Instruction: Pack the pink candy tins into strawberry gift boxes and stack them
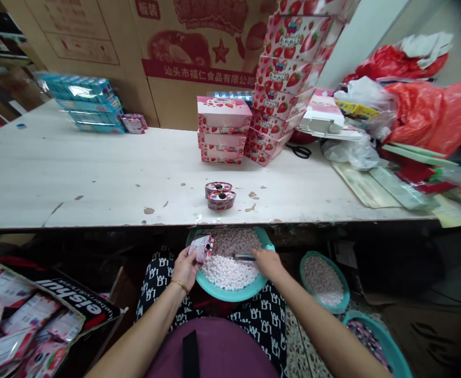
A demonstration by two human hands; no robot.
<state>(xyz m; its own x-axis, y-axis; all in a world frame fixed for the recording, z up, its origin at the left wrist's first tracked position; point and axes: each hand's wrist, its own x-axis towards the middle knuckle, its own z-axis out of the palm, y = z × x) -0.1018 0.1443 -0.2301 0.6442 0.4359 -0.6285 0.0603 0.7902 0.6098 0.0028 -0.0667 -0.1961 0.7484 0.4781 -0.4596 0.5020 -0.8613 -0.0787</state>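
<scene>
Well, the white work table (96, 173), its surface chipped, spans the view, backed by large printed cardboard cartons (199, 47). On its far right side rises a tilted stack of strawberry-print pink boxes (285, 79), with a shorter stack (223, 128) just left of it. Red and white plastic bags (422, 115) are heaped at the far right, and teal boxes (83, 102) stand at the far left.

Below the table edge, a teal basin (230, 295) sits on the person's patterned trousers (261, 320), holding a mound of small white and pink sweets with greyer pieces toward the far side. Near right on the floor, a second teal basin (324, 299) holds similar greyish and white pieces, and a third (383, 341) holds darker pieces. Near left, an open carton (76, 299) is full of pink wrapped packets (13, 325).

The left hand (185, 268) is closed around a small strawberry-print packet (202, 248), held above the basin's left side. The right hand (268, 263), fingers drawn together, holds a slim dark tool (244, 257) over the sweets. Two small round strawberry cups (220, 197) sit together on the table near its edge.
</scene>
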